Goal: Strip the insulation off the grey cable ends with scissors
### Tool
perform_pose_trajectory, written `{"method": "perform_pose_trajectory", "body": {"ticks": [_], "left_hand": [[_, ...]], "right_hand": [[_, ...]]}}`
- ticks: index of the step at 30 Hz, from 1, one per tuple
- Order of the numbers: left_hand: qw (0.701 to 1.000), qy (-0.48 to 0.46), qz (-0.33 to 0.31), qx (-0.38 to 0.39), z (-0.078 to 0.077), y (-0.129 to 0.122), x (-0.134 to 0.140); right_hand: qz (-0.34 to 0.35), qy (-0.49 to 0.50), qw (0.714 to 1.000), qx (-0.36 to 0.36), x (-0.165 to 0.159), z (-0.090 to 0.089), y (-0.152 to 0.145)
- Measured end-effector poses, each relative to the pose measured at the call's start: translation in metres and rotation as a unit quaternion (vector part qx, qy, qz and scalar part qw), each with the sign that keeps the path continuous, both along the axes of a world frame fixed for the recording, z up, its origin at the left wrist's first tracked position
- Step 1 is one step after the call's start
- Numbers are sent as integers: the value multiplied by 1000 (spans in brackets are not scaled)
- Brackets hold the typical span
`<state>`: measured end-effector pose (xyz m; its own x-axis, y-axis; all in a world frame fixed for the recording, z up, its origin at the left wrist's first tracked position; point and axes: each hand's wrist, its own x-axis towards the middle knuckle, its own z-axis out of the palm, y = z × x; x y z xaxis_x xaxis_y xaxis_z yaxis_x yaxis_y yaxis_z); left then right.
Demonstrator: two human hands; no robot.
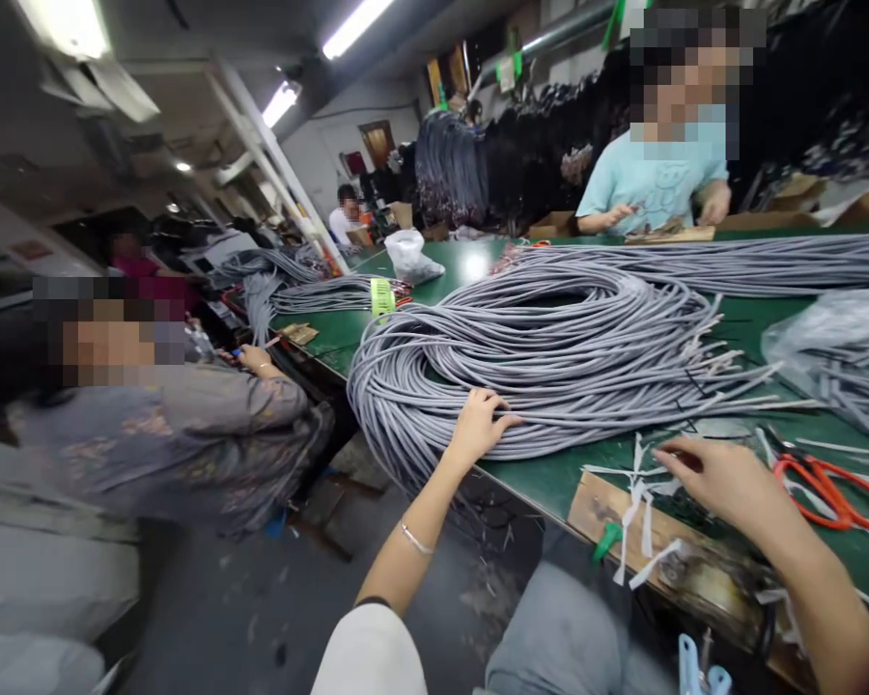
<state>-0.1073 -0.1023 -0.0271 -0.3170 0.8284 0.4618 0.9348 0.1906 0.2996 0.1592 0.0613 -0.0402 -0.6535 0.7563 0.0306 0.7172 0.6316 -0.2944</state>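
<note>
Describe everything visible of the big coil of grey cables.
The large coil of slender grey cables, plastic-sheathed by the look, lies in overlapping loops on the green tabletop, drooping over the table's near edge at left. Loose ends, some pale-tipped, fan out at right. The bare left hand rests on the near loops.

cable coil (565, 338) on table (745, 333); scissors (829, 492) right of coil, bag (840, 338) behind scissors.

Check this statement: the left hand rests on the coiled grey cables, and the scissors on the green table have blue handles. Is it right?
Handle colour is wrong: the head view shows orange-handled scissors on the green table. The left hand rests on coiled grey cables.
</note>
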Motion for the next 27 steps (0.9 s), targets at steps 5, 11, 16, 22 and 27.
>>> {"method": "perform_pose_trajectory", "body": {"ticks": [5, 11, 16, 22, 27], "left_hand": [[1000, 6, 5, -16, 0, -14, -12], [997, 7, 45, -59, 20, -43, -62], [989, 6, 33, -145, 25, -60, -101], [987, 91, 6, -131, 28, -53, -86], [987, 151, 53, 22, 55, -71, -92]], "right_hand": [[60, -6, 998, -10, -7, -6, -6], [98, 1, 995, -6, -5, -6, -8], [128, -18, 992, 11, -8, -7, -11], [124, 1, 992, 1, 3, 12, -16], [-61, 59, 995, 48, 62, 30, -12]]}}
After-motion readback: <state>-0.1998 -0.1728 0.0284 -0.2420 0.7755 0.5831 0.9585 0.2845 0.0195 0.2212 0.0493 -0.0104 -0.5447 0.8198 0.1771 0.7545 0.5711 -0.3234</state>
